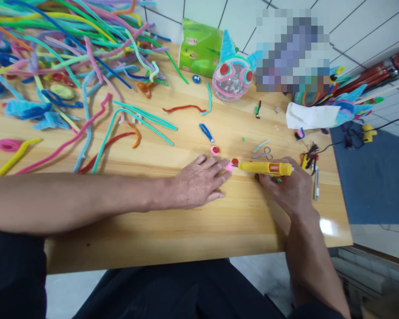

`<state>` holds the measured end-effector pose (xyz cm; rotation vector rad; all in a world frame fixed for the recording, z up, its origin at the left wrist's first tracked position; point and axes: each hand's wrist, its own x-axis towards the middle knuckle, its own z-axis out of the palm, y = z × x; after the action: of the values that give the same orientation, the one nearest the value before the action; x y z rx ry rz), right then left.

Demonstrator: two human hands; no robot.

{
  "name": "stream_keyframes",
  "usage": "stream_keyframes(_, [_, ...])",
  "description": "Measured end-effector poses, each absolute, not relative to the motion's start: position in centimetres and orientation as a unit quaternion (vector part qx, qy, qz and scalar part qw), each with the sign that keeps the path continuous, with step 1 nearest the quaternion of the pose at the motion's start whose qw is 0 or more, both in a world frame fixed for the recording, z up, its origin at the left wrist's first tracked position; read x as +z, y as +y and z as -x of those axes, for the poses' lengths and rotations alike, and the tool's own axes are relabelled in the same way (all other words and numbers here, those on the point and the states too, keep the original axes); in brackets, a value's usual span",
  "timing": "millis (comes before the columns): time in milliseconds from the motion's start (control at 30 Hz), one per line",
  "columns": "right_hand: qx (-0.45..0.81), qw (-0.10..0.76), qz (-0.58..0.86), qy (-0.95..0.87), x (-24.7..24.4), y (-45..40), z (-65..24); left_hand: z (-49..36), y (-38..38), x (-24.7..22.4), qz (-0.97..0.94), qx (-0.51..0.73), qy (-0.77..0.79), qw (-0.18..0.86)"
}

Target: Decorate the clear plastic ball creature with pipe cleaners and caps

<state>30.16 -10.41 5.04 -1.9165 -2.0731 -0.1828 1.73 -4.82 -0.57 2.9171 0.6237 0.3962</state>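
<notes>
Dark clothing [173, 292] covers the wearer's lap below the near edge of a wooden desk [173, 239], where I have two grips at work around a small pink piece [230, 168], right of centre and about midway between near and far edges. My right grip [291, 188], toward the desk's right edge, is wrapped around what looks like a yellow glue gun [259, 167], its long axis almost parallel to the near edge, its nozzle toward the left edge. By my judgement the key relation is there: the pink piece lies straight off the nozzle, a tool's length from the right grip; whether the tip touches it, I cannot tell. Nearer is my left grip [199, 181], reaching from the left edge, palm down, fingers spread, two fingertips at the pink piece; whether they pinch or merely steady it, I cannot make out. Just beside it, toward the far edge, sits a red disc [235, 161]. A pink-and-red disc [215, 150] lies beyond the left fingertips, scissors [265, 155] beyond the gun. Pipe cleaners [91, 57] heap in the far left corner.
</notes>
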Motion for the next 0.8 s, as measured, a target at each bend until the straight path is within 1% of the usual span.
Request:
stream_keyframes(267, [-0.055, 0.148, 0.669, -0.726, 5.2, -10.5, -30.2, -1.8, -4.8, -0.5, -0.967, 0.134, 0.204, 0.067])
stream_keyframes(500, [-0.034, 0.167, 0.680, -0.713, 6.4, -10.5, -30.2, -1.7, -4.7, -0.6, -0.967, 0.136, 0.201, 0.076])
stream_keyframes(700, [-0.045, 0.209, 0.694, -0.687, 8.2, -10.8, -31.0, -1.7, -4.7, -0.5, -0.967, 0.135, 0.202, 0.072])
stream_keyframes(800, [-0.024, 0.252, 0.708, -0.660, 9.4, -10.7, -31.4, -1.7, -4.8, -0.5, -0.967, 0.137, 0.203, 0.075])
